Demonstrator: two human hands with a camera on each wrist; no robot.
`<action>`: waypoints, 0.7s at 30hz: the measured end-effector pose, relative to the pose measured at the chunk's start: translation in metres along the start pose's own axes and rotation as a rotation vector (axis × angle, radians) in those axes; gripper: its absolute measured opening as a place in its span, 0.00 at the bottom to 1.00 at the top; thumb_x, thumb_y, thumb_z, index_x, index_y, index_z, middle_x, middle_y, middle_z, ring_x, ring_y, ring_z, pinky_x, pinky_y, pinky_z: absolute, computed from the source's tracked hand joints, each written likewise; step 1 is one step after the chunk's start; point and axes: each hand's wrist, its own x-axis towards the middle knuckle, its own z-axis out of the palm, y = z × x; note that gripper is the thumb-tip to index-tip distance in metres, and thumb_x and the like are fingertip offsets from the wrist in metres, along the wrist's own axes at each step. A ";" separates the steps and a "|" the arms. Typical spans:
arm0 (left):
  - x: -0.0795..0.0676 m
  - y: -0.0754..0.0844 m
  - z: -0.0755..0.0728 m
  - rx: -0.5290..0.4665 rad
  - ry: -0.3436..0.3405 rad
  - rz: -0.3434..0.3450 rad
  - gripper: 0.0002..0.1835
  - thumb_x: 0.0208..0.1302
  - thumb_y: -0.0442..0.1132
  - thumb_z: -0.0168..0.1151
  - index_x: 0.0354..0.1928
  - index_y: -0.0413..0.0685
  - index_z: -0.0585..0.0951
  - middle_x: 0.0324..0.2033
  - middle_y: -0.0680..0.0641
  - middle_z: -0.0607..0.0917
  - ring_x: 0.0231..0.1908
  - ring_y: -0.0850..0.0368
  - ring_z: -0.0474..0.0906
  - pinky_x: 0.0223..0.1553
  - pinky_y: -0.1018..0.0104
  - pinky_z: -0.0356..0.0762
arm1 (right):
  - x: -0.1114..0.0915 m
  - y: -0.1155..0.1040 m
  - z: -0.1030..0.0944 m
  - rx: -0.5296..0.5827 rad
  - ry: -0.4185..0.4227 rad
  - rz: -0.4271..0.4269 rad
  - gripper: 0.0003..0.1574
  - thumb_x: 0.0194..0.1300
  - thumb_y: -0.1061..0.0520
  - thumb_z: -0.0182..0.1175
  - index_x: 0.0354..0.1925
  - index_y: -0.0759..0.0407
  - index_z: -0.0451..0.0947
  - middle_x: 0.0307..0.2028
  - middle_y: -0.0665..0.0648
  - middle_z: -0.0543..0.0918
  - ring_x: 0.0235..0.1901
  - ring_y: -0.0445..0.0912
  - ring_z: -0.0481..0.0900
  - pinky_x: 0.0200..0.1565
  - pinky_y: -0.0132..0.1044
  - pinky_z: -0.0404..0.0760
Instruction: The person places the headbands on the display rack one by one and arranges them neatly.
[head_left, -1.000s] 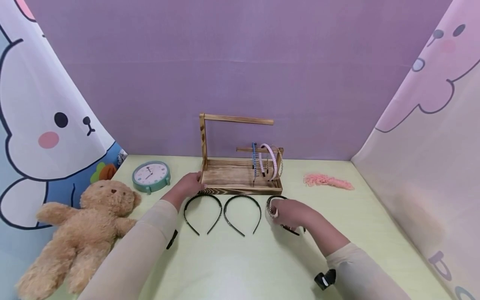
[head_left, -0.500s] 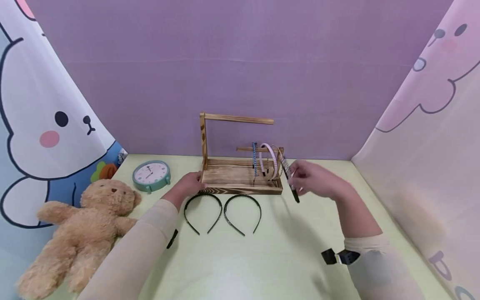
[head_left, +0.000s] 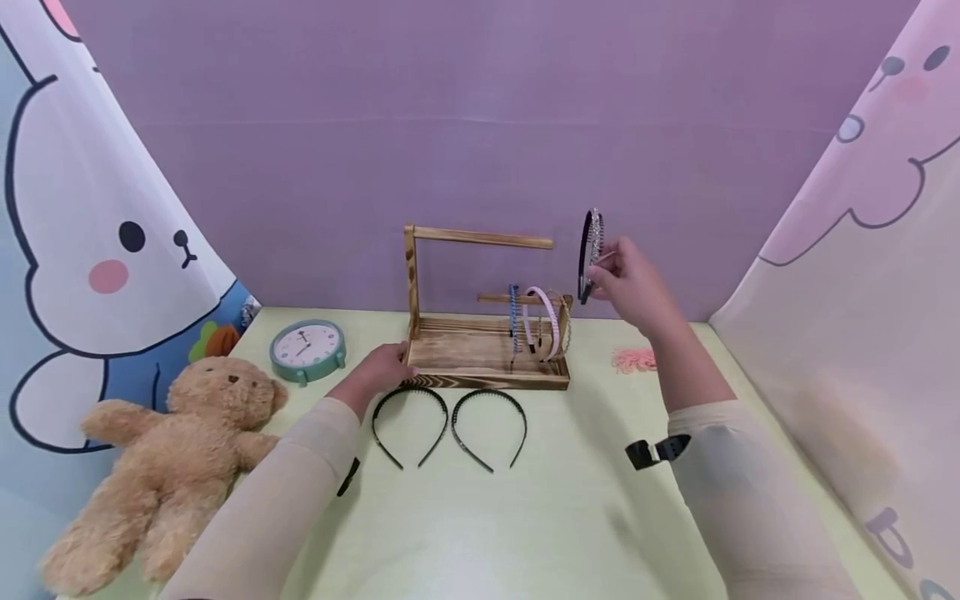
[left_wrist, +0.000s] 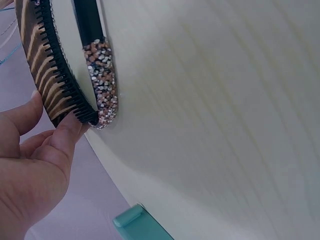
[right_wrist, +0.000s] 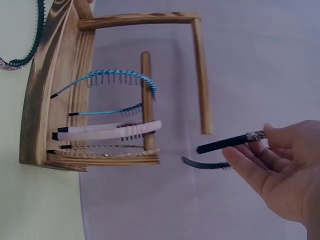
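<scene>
A wooden rack stands at the back of the table, with a long upper bar and a shorter lower bar. On the lower bar hang a blue headband, a pale pink headband and a thin sparkly one. My left hand grips the rack's left front corner. Raised in my right hand, a black toothed headband with glittery stones is pinched, apart from the upper bar's free end. Two dark headbands, left and right, lie before the rack.
A teal clock sits left of the rack, and a teddy bear lies at the table's left edge. Right of the rack lies a pink stringy bundle, partly hidden by my right arm. A purple backdrop rises behind.
My right hand has picked up the glittery headband from the table and lifted it upward beside the rack, standing it upright. My left hand stays on the rack's corner.
</scene>
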 end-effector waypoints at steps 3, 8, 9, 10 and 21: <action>0.001 -0.001 0.001 -0.002 0.006 0.005 0.38 0.73 0.43 0.55 0.77 0.44 0.50 0.73 0.35 0.60 0.72 0.36 0.54 0.71 0.43 0.57 | 0.016 0.000 0.009 0.026 0.037 -0.001 0.23 0.75 0.59 0.52 0.62 0.66 0.59 0.49 0.66 0.75 0.47 0.57 0.78 0.52 0.49 0.83; 0.001 -0.002 0.001 0.001 0.018 0.021 0.37 0.72 0.43 0.56 0.77 0.44 0.52 0.72 0.35 0.63 0.71 0.36 0.57 0.71 0.43 0.58 | 0.035 -0.003 0.026 0.037 0.051 0.011 0.25 0.75 0.57 0.52 0.64 0.64 0.59 0.50 0.65 0.75 0.48 0.56 0.79 0.51 0.47 0.84; 0.001 -0.002 0.001 0.002 0.019 0.023 0.37 0.72 0.43 0.56 0.77 0.44 0.52 0.72 0.36 0.63 0.71 0.36 0.57 0.71 0.43 0.58 | 0.038 -0.004 0.029 0.044 0.050 0.013 0.26 0.75 0.57 0.51 0.65 0.63 0.59 0.50 0.65 0.75 0.48 0.56 0.78 0.51 0.46 0.84; 0.001 -0.002 0.001 0.004 0.020 0.025 0.37 0.73 0.43 0.56 0.77 0.44 0.53 0.71 0.36 0.64 0.71 0.36 0.58 0.70 0.43 0.58 | 0.040 -0.005 0.033 0.052 0.049 0.015 0.26 0.75 0.56 0.51 0.66 0.63 0.59 0.50 0.65 0.75 0.48 0.56 0.78 0.51 0.46 0.84; 0.003 -0.003 0.000 0.023 0.016 0.010 0.37 0.73 0.44 0.56 0.77 0.44 0.52 0.73 0.36 0.61 0.72 0.37 0.56 0.71 0.43 0.56 | 0.060 -0.026 0.083 0.171 0.002 -0.026 0.25 0.74 0.59 0.52 0.65 0.61 0.61 0.50 0.65 0.76 0.47 0.60 0.79 0.52 0.49 0.83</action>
